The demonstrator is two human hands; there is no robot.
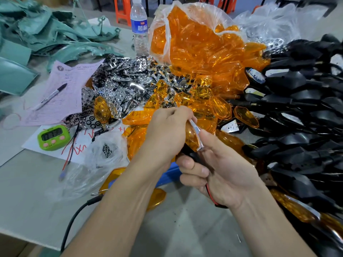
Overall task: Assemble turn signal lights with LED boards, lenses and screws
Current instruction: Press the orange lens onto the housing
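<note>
While the left hand (167,130) curls its fingers onto an amber lens (190,139) and chrome reflector (197,133), the right hand (226,173) clamps the black housing (187,152) under them, above a grey table (27,191) heaped with bagged lenses (194,43), loose reflectors (120,80), spare housings (297,101).

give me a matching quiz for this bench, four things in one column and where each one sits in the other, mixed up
Things
1. green digital timer
2. clear plastic water bottle
3. black marker pen
4. pile of black plastic housings

Places
A. lying on the pink paper form
B. heaped along the right side of the grey table
C. on the white sheet with red scribbles
D. standing upright behind the chrome reflector pile

Pairs: 1-C, 2-D, 3-A, 4-B
</note>
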